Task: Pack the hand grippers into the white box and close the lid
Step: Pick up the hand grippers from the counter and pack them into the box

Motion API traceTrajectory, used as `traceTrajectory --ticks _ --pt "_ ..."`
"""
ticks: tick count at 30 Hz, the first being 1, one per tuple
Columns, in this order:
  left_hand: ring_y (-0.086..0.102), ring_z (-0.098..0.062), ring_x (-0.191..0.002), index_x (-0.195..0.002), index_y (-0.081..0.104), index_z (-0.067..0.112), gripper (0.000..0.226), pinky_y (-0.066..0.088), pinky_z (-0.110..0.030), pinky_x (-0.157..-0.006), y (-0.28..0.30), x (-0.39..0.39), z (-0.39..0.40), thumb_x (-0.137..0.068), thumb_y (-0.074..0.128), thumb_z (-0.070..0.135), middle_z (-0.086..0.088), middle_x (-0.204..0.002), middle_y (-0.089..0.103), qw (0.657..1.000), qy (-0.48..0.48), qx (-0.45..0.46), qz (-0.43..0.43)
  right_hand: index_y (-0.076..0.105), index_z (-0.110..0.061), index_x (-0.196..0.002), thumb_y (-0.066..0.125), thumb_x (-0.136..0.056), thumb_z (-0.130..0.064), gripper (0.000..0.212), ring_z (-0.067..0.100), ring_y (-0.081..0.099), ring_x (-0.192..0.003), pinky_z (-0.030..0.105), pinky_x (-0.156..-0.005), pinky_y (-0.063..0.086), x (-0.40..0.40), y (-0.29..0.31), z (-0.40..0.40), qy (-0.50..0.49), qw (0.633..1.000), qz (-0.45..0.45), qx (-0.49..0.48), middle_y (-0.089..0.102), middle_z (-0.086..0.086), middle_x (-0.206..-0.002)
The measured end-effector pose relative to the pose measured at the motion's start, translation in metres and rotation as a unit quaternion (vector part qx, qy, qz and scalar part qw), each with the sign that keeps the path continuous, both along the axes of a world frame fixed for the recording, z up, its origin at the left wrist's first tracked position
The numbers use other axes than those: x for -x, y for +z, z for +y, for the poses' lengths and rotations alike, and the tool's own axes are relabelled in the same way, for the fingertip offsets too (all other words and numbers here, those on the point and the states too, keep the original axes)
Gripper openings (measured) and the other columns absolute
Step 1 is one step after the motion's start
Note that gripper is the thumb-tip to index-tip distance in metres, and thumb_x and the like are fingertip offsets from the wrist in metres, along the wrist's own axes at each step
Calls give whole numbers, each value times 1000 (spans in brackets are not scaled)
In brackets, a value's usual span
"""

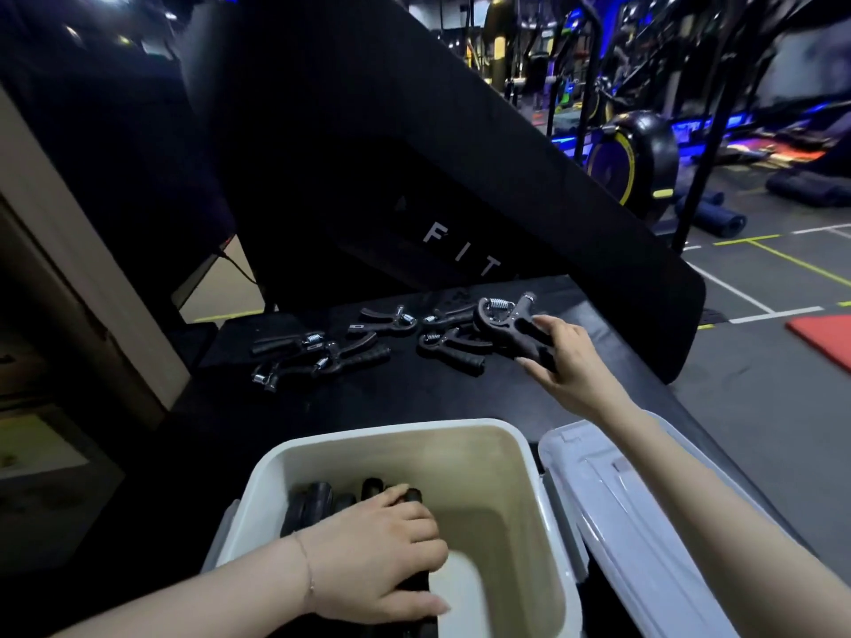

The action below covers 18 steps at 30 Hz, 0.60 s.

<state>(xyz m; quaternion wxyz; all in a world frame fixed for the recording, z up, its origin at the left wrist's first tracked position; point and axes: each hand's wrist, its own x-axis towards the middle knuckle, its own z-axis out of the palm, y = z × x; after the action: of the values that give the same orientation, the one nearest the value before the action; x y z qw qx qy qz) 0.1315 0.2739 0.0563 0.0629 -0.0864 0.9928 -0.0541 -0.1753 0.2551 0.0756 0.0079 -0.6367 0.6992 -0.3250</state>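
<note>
The white box (520, 490) stands open at the near edge of a black table. Inside it, my left hand (377, 554) grips black hand grippers (317, 499) stacked against the box's left wall. My right hand (564, 356) holds a black hand gripper (506, 324) by its handles, lifted just above the table, its spring end pointing away from me. Several more hand grippers (322, 354) lie scattered across the table's far half. The box's translucent lid (612, 508) lies to the right of the box, partly under my right forearm.
A tall black padded panel (414, 154) with white letters leans behind the table. On the left is a beige wall or cabinet (60, 269). Gym machines (631, 154), rolled mats and a red mat (824, 336) stand on the floor to the right.
</note>
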Motion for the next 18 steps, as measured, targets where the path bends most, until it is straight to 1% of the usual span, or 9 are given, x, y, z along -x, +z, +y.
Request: traceTrajectory --ticks 3,5,8,9,11,13,14,16,18 --pt "48 -14 -114 -95 60 30 43 19 -43 -115 4 -9 0 -95 27 58 8 -102 55 998 34 -52 -12 42 -2 -132 68 -83 -23 60 32 41 -124 29 -103 31 -15 19 17 15 999 -31 32 51 14 -130" --pt "45 -15 -116 -95 62 28 43 16 -42 -115 7 -13 2 -95 28 55 7 -106 54 997 43 -58 -15 43 -3 -130 68 -83 -21 56 28 42 -122 18 -97 28 -26 31 27 32 998 -43 45 52 12 -128" --pt "40 -16 -122 -104 62 25 46 10 -41 -116 13 -16 5 -95 28 54 4 -115 52 994 61 -79 -40 44 -6 -128 69 -83 -21 54 23 46 -116 12 -90 28 -46 48 44 56 994 -77 57 54 10 -121" --pt "38 -16 -124 -107 61 26 46 11 -41 -116 14 -16 6 -95 27 55 3 -118 52 994 63 -80 -47 44 -7 -128 69 -82 -21 54 19 48 -114 12 -89 29 -53 53 51 67 991 -99 57 55 7 -119" --pt "35 -15 -129 -113 58 28 49 15 -41 -115 15 -18 7 -94 25 58 4 -123 52 993 67 -82 -51 44 -13 -127 70 -82 -22 53 5 49 -111 8 -90 32 -69 61 66 99 980 -163 48 55 -2 -118" --pt "24 -8 -139 -121 53 28 60 12 -39 -116 17 -21 10 -91 16 64 7 -133 49 990 86 -100 -57 45 -19 -122 69 -81 -19 47 -8 53 -102 6 -90 38 -89 66 80 142 956 -256 33 55 -8 -113" --pt "17 -5 -142 -124 50 27 70 10 -38 -116 17 -24 11 -85 9 68 10 -138 45 988 94 -111 -59 46 -22 -118 70 -81 -16 44 -9 55 -97 8 -88 41 -99 66 86 154 939 -307 24 56 -7 -110" --pt "7 1 -143 -129 46 28 80 7 -35 -116 18 -28 14 -76 4 72 15 -147 36 984 107 -132 -52 49 -21 -114 70 -80 -11 42 1 59 -91 14 -81 47 -119 65 97 142 912 -385 -13 59 0 -107" --pt "2 1 -144 -134 42 31 77 6 -35 -117 19 -32 14 -79 12 74 18 -152 26 982 116 -138 -52 52 -16 -115 71 -80 -13 40 11 63 -85 18 -74 50 -134 61 106 118 882 -448 -78 63 8 -106"
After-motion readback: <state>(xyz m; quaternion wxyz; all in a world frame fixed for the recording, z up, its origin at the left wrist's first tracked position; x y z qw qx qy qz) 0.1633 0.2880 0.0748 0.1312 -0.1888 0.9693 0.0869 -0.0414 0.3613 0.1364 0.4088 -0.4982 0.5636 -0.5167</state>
